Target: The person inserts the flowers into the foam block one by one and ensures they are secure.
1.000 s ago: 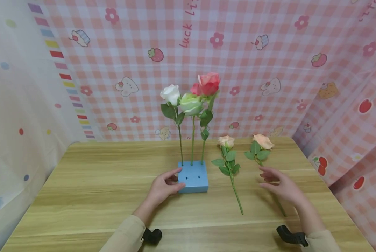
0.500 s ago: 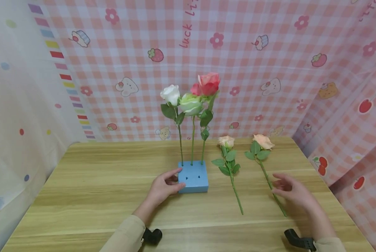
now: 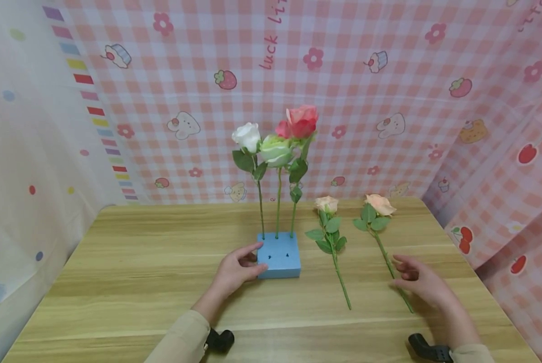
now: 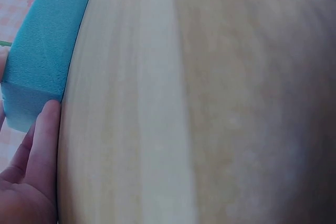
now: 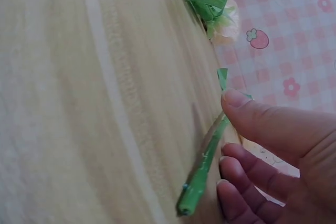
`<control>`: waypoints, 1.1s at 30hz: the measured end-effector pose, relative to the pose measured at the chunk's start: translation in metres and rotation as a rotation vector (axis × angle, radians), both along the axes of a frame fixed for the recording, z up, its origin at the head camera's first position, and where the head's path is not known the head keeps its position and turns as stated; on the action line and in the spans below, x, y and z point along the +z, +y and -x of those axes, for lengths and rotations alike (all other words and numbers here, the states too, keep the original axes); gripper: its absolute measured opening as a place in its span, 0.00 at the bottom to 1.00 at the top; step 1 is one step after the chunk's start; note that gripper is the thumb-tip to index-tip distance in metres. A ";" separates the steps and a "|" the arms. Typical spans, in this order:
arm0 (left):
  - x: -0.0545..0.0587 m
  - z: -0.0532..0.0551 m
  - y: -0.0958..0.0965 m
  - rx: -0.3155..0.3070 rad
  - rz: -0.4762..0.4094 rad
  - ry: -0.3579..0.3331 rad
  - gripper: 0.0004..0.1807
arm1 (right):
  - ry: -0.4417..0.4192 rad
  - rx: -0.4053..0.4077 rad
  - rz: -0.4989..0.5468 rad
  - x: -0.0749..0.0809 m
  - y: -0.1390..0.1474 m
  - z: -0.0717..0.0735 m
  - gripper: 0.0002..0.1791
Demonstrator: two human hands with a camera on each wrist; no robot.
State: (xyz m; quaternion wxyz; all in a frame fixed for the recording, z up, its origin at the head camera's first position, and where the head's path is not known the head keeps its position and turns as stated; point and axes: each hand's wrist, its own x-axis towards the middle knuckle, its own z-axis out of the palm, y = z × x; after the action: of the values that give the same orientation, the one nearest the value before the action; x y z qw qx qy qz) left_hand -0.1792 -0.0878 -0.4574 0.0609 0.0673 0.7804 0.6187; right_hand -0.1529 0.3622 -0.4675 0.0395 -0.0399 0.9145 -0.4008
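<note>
The right hand (image 3: 418, 278) is nearest my working point, just right of the lower stem of the right-hand peach rose (image 3: 384, 251), which lies on the right of the wooden table (image 3: 153, 262) with its bloom toward the far edge. Thumb and fingers are parted and gently bent, with no firm hold that I can see; my right wrist view puts the thumb over the stem, but I can't tell whether it touches. I judge the step to be picking this rose up: I'd slide the fingertips under the stem, pinch squarely above the cut end (image 5: 190, 201) and lift clear of the left-hand peach rose (image 3: 332, 244) lying nearby. Slightly farther and left, the left hand (image 3: 234, 269) has thumb and fingers around the left side of the blue foam block (image 3: 277, 247), holding it; light pressure should do, since foam may dent. Along the block's far edge, upright stems carry a white bloom (image 3: 247, 137), a pale green bloom (image 3: 275, 151) and a coral-pink bloom (image 3: 301, 121), before the checked cloth (image 3: 361, 96), so I'd keep the lift right of them.
</note>
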 end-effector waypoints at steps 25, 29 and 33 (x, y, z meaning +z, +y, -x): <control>-0.029 0.016 -0.003 -0.007 -0.010 -0.019 0.30 | 0.058 0.002 -0.030 -0.010 -0.002 -0.001 0.37; -0.031 0.017 -0.005 -0.018 -0.022 -0.016 0.31 | 0.057 -0.028 -0.042 -0.011 -0.005 -0.002 0.37; -0.030 0.016 -0.006 -0.021 -0.020 -0.013 0.31 | 0.076 -0.038 -0.061 -0.011 -0.006 -0.002 0.35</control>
State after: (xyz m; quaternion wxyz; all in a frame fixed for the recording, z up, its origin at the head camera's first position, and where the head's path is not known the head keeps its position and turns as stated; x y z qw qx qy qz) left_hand -0.1953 -0.0939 -0.4870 0.0718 0.0722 0.7729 0.6263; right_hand -0.1511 0.3561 -0.4784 -0.0017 -0.0363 0.9276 -0.3717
